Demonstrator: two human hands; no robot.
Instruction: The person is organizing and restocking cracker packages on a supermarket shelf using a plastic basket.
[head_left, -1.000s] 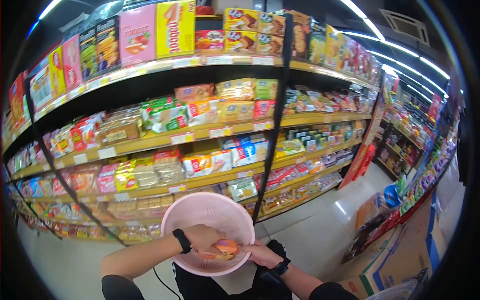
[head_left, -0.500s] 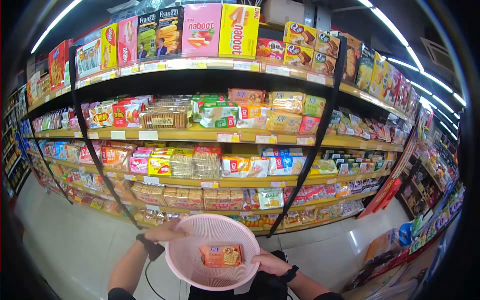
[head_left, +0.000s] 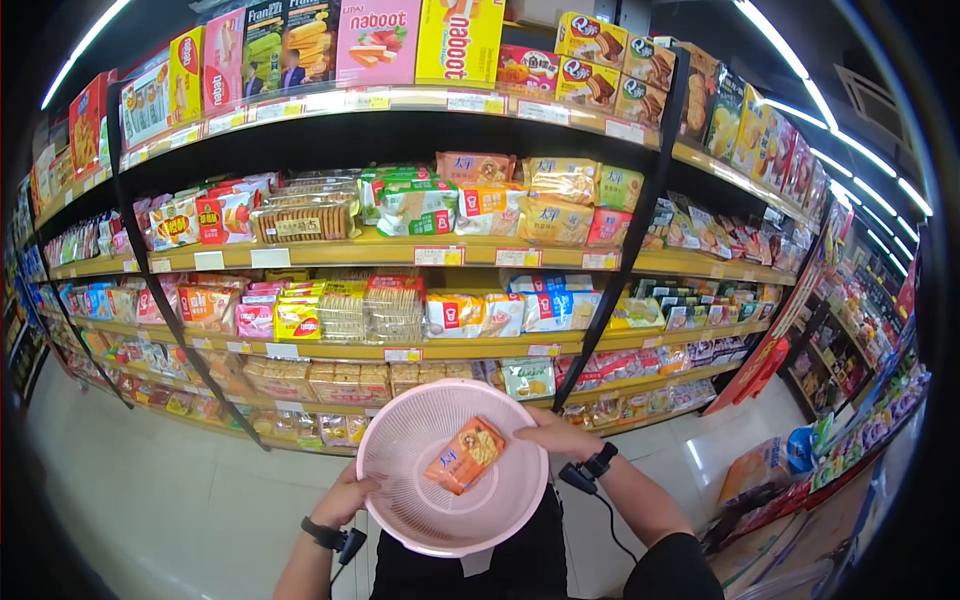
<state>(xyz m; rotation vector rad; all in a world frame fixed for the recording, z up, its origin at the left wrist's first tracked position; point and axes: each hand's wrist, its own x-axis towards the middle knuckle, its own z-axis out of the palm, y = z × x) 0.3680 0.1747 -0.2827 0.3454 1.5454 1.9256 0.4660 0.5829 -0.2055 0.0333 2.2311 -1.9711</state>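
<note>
My left hand (head_left: 346, 494) grips the left rim of a round pink plastic basket (head_left: 398, 440), thumb over the edge. At the upper right of the same rim, my right hand (head_left: 556, 432) is closed on it, with the thumb inside. An orange packet of crackers (head_left: 465, 455) lies tilted on the basket's slotted bottom. Both hands hold the basket in front of my body, below the shelves. The fingers under the rim are mostly hidden.
Ahead stands a long shelf unit (head_left: 380, 250) filled with packaged biscuits and wafers. Boxed wafers (head_left: 376, 45) line its top shelf. Black uprights (head_left: 640, 215) divide the bays. At the right are more goods and a large orange-and-blue bag (head_left: 765, 465) low down. Tiled floor (head_left: 190, 490) shows below.
The basket has turned and shifted right and slightly up, the packet turning with it. My left hand has moved down along the left rim; my right hand has moved up the right side.
</note>
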